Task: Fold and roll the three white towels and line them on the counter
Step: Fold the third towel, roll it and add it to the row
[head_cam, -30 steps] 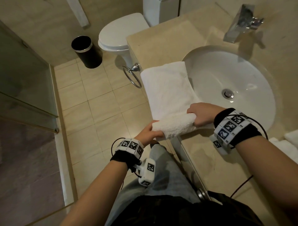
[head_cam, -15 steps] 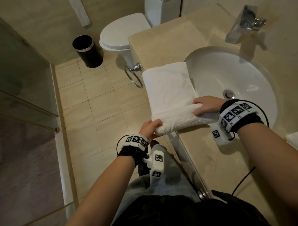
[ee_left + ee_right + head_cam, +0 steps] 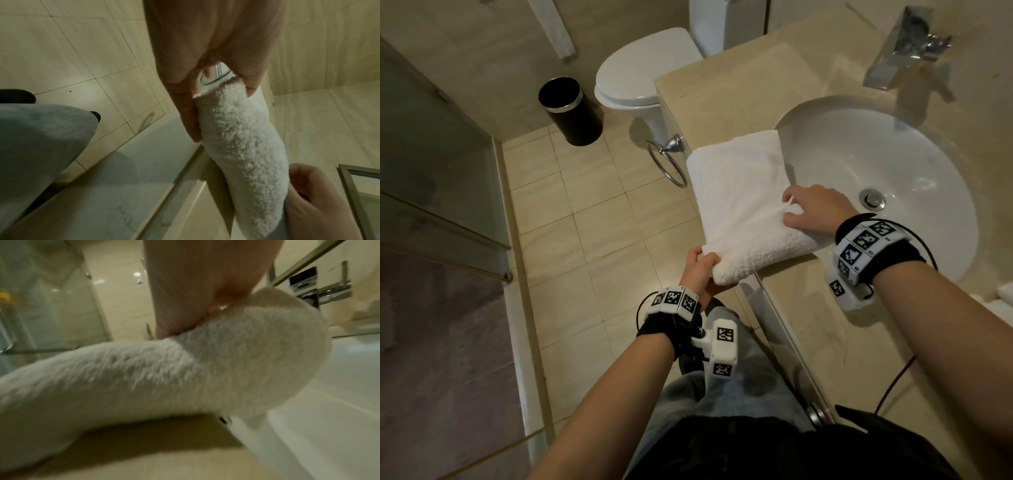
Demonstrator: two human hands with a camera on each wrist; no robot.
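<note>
A folded white towel [image 3: 736, 185] lies on the beige counter [image 3: 729, 85] beside the sink, its near end rolled into a thick tube [image 3: 760, 253]. My left hand [image 3: 700, 269] grips the roll's left end, which sticks out past the counter edge; in the left wrist view the fingers [image 3: 189, 116] curl around the fluffy roll [image 3: 242, 146]. My right hand [image 3: 811, 214] holds the roll's right end at the basin rim, fingers curled over its top. The right wrist view shows the roll [image 3: 164, 378] blurred beneath the palm. Other white towels [image 3: 1005, 294] peek in at the right edge.
The white basin [image 3: 893, 171] with a chrome tap [image 3: 904, 48] fills the counter's right side. A chrome towel ring [image 3: 667, 164] hangs off the counter's side. On the tiled floor stand a toilet [image 3: 643, 75] and a black bin [image 3: 570, 109]; a glass shower wall [image 3: 431, 178] is at the left.
Both hands have rolled the towel further away from me along the counter. The roll has grown thicker and the flat part shorter. The right hand now reaches over the roll's top.
</note>
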